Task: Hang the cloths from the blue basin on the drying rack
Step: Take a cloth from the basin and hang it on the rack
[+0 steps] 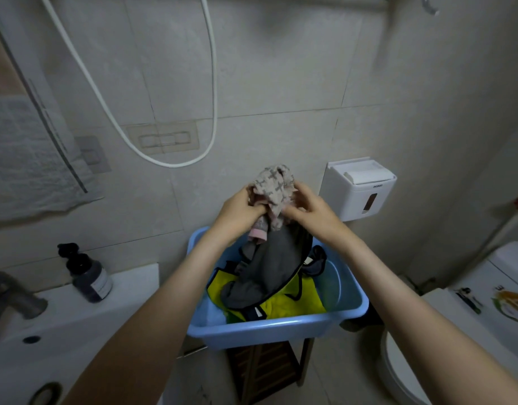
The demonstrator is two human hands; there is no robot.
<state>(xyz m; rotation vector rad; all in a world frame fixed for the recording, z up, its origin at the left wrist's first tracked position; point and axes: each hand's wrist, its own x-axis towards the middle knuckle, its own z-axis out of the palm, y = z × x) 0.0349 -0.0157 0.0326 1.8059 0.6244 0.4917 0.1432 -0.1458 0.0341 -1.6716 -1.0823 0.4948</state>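
One blue basin stands on a wooden stool and holds at least two pieces: a grey cloth lying over a yellow garment. Just above it, the left hand and right hand both clutch one crumpled beige patterned cloth, fingers curled round it.

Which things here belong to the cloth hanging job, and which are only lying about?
Job: beige patterned cloth, gripped by left hand and right hand; light blue plastic basin; grey cloth and yellow cloth inside it.
Lying about: dark pump bottle, white wall-mounted tissue box, white shower hose.
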